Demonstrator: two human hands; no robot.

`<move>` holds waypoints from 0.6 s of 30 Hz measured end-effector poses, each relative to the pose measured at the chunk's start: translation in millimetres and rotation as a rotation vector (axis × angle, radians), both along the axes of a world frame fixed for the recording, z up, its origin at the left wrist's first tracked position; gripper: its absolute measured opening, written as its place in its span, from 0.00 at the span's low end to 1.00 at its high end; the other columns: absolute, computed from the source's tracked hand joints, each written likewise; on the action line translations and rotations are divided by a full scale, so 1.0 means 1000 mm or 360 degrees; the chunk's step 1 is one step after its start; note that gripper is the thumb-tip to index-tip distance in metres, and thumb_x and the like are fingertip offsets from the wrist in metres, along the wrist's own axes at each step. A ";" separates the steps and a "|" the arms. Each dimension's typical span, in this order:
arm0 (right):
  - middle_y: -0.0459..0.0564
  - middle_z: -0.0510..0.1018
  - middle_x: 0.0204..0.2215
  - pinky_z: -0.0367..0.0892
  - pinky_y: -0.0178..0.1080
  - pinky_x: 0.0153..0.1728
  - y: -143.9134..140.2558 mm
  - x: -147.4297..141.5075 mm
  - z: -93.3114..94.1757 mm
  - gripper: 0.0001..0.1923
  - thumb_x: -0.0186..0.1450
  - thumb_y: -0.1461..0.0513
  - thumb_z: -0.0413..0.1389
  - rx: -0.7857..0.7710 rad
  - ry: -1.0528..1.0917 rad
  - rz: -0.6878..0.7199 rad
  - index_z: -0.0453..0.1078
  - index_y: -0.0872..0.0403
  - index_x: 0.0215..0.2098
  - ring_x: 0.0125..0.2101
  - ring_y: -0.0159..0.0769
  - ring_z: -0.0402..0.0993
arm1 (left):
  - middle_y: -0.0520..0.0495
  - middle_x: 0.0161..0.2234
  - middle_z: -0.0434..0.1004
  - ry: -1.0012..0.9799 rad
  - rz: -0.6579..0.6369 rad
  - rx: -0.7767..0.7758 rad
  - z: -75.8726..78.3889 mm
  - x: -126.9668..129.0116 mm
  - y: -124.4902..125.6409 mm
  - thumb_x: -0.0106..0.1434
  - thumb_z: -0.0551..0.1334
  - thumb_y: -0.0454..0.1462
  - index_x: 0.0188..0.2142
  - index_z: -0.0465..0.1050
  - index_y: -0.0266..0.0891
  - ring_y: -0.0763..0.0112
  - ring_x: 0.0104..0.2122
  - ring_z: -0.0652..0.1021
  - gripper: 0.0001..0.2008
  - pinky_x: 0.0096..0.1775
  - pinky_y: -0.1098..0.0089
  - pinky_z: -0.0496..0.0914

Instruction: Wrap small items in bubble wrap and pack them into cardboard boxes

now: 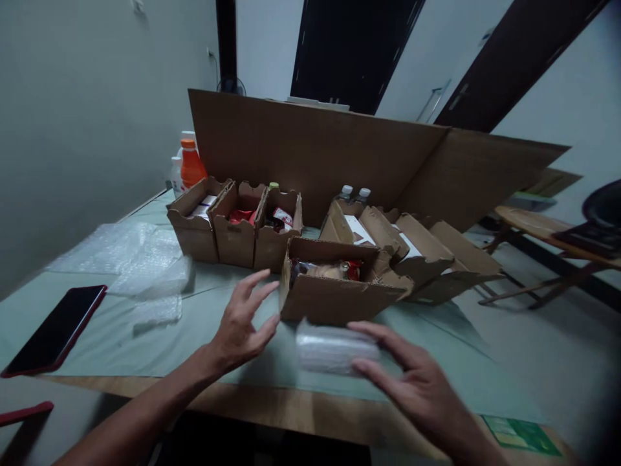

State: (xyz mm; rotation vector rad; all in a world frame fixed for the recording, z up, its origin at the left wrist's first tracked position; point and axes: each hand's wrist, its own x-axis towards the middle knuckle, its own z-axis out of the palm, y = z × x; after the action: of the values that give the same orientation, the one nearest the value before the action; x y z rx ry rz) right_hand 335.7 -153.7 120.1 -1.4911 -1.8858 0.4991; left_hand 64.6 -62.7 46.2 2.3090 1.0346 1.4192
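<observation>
We judge the bubble-wrapped bundle [334, 349] light, soft and slippery; our right hand [422, 388] touches its 3 o'clock end with fingers apart; our left hand [240, 323] hovers spread at 9 o'clock.

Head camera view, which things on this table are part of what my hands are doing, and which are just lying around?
In hand:
- bubble-wrapped bundle, touched by the right hand
- left hand, open beside it
- open cardboard box just behind

Lying about:
- phone
- loose bubble wrap
- orange bottle
- three small boxes
- cardboard sheet
</observation>
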 end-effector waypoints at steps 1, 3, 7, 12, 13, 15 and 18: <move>0.48 0.84 0.41 0.75 0.36 0.40 0.002 0.012 0.014 0.18 0.63 0.49 0.61 0.0119 -0.0050 -0.0108 0.77 0.47 0.48 0.38 0.39 0.81 | 0.35 0.64 0.61 0.0032 0.0006 0.0080 0.009 0.012 0.008 0.63 0.62 0.33 0.61 0.64 0.43 0.53 0.64 0.65 0.27 0.61 0.49 0.64; 0.47 0.84 0.41 0.74 0.35 0.39 0.009 0.035 0.040 0.19 0.63 0.46 0.61 0.0358 -0.0199 -0.0319 0.76 0.46 0.47 0.38 0.38 0.80 | 0.33 0.66 0.59 0.0088 0.0001 0.0156 0.022 0.034 0.023 0.62 0.62 0.32 0.60 0.65 0.40 0.50 0.66 0.61 0.26 0.63 0.48 0.61; 0.48 0.83 0.42 0.70 0.33 0.29 0.035 0.065 0.082 0.19 0.65 0.46 0.58 0.0573 -0.0533 -0.0387 0.75 0.47 0.47 0.34 0.35 0.79 | 0.35 0.64 0.61 0.0122 -0.0110 0.0127 0.026 0.055 0.034 0.59 0.61 0.28 0.40 0.77 0.38 0.50 0.65 0.63 0.11 0.62 0.51 0.63; 0.51 0.82 0.41 0.69 0.43 0.38 0.087 0.077 0.088 0.10 0.67 0.60 0.54 0.0491 -0.1077 0.0104 0.76 0.50 0.43 0.39 0.41 0.77 | 0.37 0.66 0.60 0.0078 -0.0192 0.0097 0.017 0.053 0.026 0.57 0.60 0.27 0.39 0.79 0.39 0.51 0.64 0.64 0.13 0.61 0.51 0.63; 0.51 0.83 0.40 0.68 0.44 0.40 0.098 0.076 0.083 0.10 0.66 0.63 0.54 0.0406 -0.1239 0.0201 0.77 0.49 0.42 0.40 0.43 0.77 | 0.37 0.66 0.60 0.0075 -0.0188 0.0091 0.017 0.053 0.025 0.57 0.60 0.27 0.39 0.79 0.40 0.51 0.64 0.65 0.13 0.61 0.50 0.64; 0.49 0.83 0.37 0.66 0.44 0.39 0.116 0.073 0.070 0.10 0.63 0.67 0.55 0.0194 -0.1489 0.0351 0.78 0.49 0.37 0.38 0.43 0.77 | 0.38 0.65 0.61 0.0072 -0.0186 0.0086 0.018 0.053 0.026 0.57 0.59 0.26 0.38 0.78 0.40 0.52 0.63 0.65 0.13 0.61 0.50 0.64; 0.49 0.82 0.32 0.64 0.39 0.36 0.135 0.064 0.053 0.11 0.61 0.69 0.56 -0.0071 -0.1566 0.0469 0.78 0.50 0.32 0.35 0.41 0.77 | 0.39 0.65 0.61 0.0069 -0.0189 0.0098 0.018 0.055 0.030 0.57 0.59 0.26 0.38 0.78 0.40 0.52 0.63 0.66 0.13 0.60 0.51 0.64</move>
State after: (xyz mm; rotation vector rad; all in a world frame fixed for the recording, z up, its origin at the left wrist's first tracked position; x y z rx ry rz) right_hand 399.6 -19.1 173.1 -1.6410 -2.8771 -0.1317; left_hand 119.8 -33.0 64.3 2.4109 0.8608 1.3795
